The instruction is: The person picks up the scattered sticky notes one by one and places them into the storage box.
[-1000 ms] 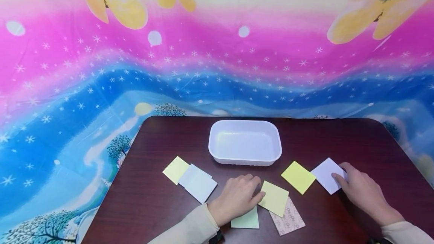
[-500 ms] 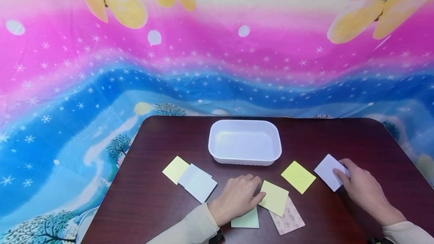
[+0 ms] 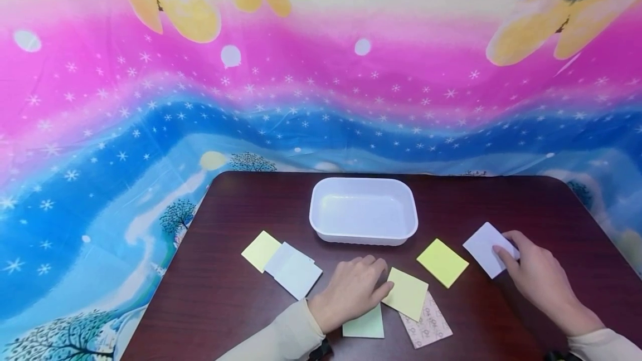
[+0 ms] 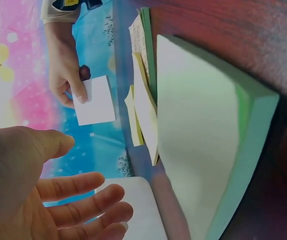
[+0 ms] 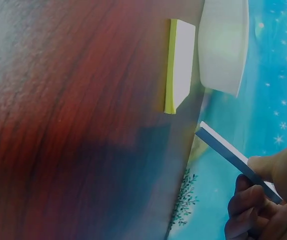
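In the head view my right hand (image 3: 539,277) pinches a white sticky-note pad (image 3: 485,247) between thumb and curled fingers. The right wrist view has this pad (image 5: 228,150) raised off the table and tilted. A bright yellow pad (image 3: 442,262) lies just left of it. My left hand (image 3: 351,294) hovers with relaxed, spread fingers and holds nothing, as the left wrist view makes plain. Partly hidden beneath it is a light green pad (image 3: 368,325). By its thumb, a pale yellow pad (image 3: 410,293) overlaps a pink patterned pad (image 3: 430,327).
An empty white plastic tray (image 3: 363,239) stands at the back middle of the dark wooden table (image 3: 241,205). To the left, a pale blue pad (image 3: 295,274) overlaps a light yellow pad (image 3: 258,249). A printed cloth (image 3: 321,93) hangs behind the table.
My right hand has lifted the white sticky-note pad up off the table, slightly away from the bright yellow pad. The left hand stays in place.
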### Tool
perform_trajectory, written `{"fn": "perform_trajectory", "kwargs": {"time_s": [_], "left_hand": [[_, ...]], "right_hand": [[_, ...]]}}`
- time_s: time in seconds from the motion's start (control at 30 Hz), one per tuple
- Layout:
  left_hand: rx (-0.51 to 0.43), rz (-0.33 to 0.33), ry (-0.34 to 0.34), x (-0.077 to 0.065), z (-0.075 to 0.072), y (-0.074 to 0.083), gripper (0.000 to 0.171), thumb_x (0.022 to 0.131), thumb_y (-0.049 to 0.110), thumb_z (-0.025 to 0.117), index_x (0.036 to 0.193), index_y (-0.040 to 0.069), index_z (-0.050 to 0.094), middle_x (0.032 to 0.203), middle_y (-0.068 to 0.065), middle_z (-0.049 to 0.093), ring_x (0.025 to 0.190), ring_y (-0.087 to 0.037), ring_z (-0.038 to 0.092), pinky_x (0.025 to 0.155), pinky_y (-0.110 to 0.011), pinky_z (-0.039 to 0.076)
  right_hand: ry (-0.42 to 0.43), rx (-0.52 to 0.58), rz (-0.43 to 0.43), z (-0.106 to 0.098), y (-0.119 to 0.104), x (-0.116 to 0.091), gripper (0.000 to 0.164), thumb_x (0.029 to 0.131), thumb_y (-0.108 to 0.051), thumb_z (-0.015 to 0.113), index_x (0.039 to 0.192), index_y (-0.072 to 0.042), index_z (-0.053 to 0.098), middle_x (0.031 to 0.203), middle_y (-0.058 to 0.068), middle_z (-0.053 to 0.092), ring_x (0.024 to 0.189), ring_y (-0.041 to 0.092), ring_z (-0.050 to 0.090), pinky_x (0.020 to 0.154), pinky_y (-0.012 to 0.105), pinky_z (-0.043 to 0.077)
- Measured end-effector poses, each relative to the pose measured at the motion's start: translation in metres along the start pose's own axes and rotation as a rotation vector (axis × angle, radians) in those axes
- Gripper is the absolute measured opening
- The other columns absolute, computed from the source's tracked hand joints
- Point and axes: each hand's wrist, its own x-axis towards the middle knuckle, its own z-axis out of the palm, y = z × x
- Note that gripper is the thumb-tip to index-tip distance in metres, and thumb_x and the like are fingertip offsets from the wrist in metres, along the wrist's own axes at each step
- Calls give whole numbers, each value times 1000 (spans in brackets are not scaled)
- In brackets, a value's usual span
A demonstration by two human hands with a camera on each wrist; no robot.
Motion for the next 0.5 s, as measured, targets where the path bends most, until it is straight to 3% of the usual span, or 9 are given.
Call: {"fn": "perform_trajectory", "kwargs": {"time_s": [0.5], "left_hand": [[-6,-13,19,4,-6,-2,23,87,43,56,87,20,61,70,11,45,59,-7,47,42,-21,30]], "right_hand": [[41,17,-18,-6,-13,1,36,85,-22,66,108,2,55,72,10,60,54,16,47,45,33,36]]}}
